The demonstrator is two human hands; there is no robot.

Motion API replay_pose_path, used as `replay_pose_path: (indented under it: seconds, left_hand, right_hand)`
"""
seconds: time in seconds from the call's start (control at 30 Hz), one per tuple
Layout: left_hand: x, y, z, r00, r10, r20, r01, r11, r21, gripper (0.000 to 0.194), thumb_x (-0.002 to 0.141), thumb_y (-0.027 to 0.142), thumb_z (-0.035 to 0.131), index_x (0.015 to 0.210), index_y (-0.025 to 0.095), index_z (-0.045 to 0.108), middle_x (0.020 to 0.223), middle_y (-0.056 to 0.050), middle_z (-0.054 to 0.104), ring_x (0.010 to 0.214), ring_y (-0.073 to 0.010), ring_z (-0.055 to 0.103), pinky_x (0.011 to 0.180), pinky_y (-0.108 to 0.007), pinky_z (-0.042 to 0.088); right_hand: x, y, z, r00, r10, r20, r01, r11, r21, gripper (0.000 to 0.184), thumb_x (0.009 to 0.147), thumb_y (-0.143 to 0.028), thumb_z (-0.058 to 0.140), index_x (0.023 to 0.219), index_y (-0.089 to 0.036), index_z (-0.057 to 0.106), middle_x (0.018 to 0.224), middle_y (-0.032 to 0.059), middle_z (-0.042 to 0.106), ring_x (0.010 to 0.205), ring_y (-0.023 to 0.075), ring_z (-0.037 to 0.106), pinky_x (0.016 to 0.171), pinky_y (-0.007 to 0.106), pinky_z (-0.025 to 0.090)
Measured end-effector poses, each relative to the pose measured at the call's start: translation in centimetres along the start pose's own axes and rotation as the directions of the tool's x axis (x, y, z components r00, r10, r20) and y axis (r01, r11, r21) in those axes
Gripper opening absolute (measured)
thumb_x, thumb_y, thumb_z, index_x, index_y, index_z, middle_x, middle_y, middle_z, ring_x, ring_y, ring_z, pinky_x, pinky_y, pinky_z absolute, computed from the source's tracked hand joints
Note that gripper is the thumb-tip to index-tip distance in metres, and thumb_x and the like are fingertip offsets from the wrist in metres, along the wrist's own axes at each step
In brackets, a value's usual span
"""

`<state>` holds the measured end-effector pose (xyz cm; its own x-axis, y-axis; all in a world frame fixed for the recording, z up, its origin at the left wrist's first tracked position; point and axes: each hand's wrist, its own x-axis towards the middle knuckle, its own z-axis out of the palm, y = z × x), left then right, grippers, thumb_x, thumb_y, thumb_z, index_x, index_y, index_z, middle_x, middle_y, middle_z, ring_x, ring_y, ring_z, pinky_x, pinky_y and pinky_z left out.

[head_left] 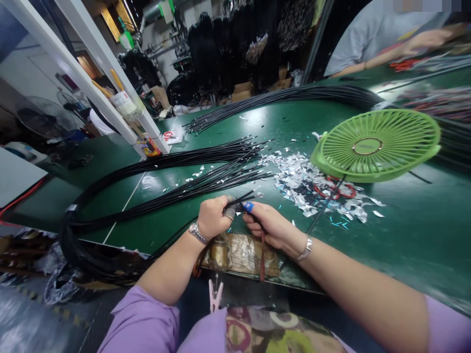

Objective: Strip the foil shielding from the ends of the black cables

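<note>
My left hand (213,216) is closed around the end of a thin black cable (241,199) at the near edge of the green table (405,220). My right hand (270,226) pinches the same cable end from the right; a blue cover sits on its fingertip. Both hands meet above a brown taped pad (239,255) on the table edge. A long bundle of black cables (176,189) lies just beyond my hands and loops off the table to the left.
A green fan (375,144) lies face-up at right, beside a heap of silver foil scraps (305,184) and red scissors (336,190). More black cables (279,95) run across the far table. Another person's arm (390,54) works at far right. White shelf posts (91,73) stand at left.
</note>
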<state>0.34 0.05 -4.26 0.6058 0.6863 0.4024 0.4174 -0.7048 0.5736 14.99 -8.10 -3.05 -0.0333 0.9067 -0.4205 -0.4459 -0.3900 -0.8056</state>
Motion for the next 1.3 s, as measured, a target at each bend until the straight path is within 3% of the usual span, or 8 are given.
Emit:
replay_pose_path:
  seconds: [0.17,0.33,0.53,0.73,0.9,0.97,1.07,1.3]
  left_hand:
    - [0.5,-0.1,0.0,0.976,-0.216,-0.024,0.194,0.913,-0.358,0.018,0.081,0.034,0.058,0.077,0.017,0.062,0.057,0.001,0.061,0.049,-0.0094,0.053,0.051,-0.020,0.043]
    - [0.6,0.1,-0.1,0.968,-0.231,0.094,0.246,0.814,-0.527,0.027,0.077,0.042,0.065,0.073,0.016,0.060,0.052,0.002,0.059,0.042,-0.0073,0.048,0.045,-0.020,0.042]
    - [0.6,0.4,-0.1,0.973,-0.145,0.178,0.219,0.820,-0.529,0.022,0.077,0.037,0.064,0.073,0.015,0.062,0.056,0.001,0.059,0.047,-0.0092,0.051,0.048,-0.021,0.043]
    - [0.7,0.3,-0.2,0.982,-0.057,0.179,0.124,0.910,-0.395,0.010,0.076,0.025,0.062,0.075,0.015,0.064,0.061,0.001,0.061,0.055,-0.0100,0.052,0.055,-0.021,0.041]
    - [0.6,0.0,-0.1,0.986,-0.018,0.165,0.077,0.931,-0.357,0.006,0.076,0.021,0.061,0.075,0.015,0.063,0.062,0.001,0.061,0.056,-0.0100,0.052,0.055,-0.021,0.040]
    - [0.5,-0.1,0.0,0.985,-0.007,0.174,0.071,0.928,-0.365,0.008,0.076,0.023,0.061,0.074,0.015,0.062,0.062,0.001,0.061,0.057,-0.0103,0.052,0.055,-0.021,0.040]
    - [0.6,-0.2,0.2,0.983,-0.026,0.182,0.102,0.899,-0.425,0.012,0.076,0.026,0.061,0.072,0.014,0.060,0.062,0.001,0.060,0.056,-0.0104,0.052,0.054,-0.021,0.040]
    - [0.8,0.0,0.0,0.970,-0.141,0.200,0.227,0.823,-0.521,0.020,0.075,0.034,0.064,0.073,0.014,0.061,0.056,0.002,0.057,0.052,-0.0091,0.049,0.052,-0.020,0.040]
  right_hand:
    - [-0.1,0.0,-0.3,0.999,0.046,0.018,-0.045,0.998,-0.051,0.035,0.068,-0.044,0.068,0.074,-0.022,0.041,0.049,-0.0114,0.037,0.037,0.0022,0.021,0.038,0.017,0.007]
    - [0.8,-0.3,-1.0,0.969,-0.188,-0.161,0.187,0.982,-0.017,0.047,0.061,-0.049,0.076,0.071,-0.023,0.038,0.047,-0.0140,0.027,0.038,0.0020,0.021,0.038,0.016,0.017]
    - [1.2,-0.6,-1.4,0.980,-0.129,-0.154,0.132,0.991,0.015,0.049,0.057,-0.052,0.080,0.073,-0.019,0.048,0.060,-0.0073,0.048,0.041,0.0006,0.026,0.037,0.016,0.016]
    - [0.9,-0.3,-1.1,0.998,-0.039,-0.047,0.040,0.999,0.030,0.051,0.052,-0.051,0.083,0.070,-0.019,0.046,0.059,-0.0076,0.046,0.040,0.0003,0.022,0.037,0.016,0.010]
    - [0.9,0.0,-1.2,0.992,-0.121,-0.038,0.113,0.979,-0.168,0.050,0.055,-0.057,0.078,0.072,-0.020,0.050,0.059,-0.0068,0.047,0.043,0.0034,0.025,0.039,0.019,0.016]
    - [1.1,0.3,-1.4,0.954,-0.296,-0.044,0.259,0.889,-0.377,0.045,0.059,-0.057,0.075,0.071,-0.020,0.053,0.060,-0.0050,0.049,0.048,0.0070,0.033,0.043,0.022,0.026]
    - [1.4,0.4,-1.8,0.844,-0.537,-0.006,0.404,0.643,-0.650,0.040,0.067,-0.058,0.068,0.068,-0.020,0.055,0.062,-0.0016,0.054,0.059,0.0129,0.044,0.055,0.027,0.037]
    - [0.7,-0.1,-2.3,0.733,-0.671,0.115,0.485,0.396,-0.780,0.032,0.076,-0.050,0.063,0.086,-0.020,0.058,0.064,-0.0018,0.051,0.054,0.0130,0.043,0.052,0.027,0.036]
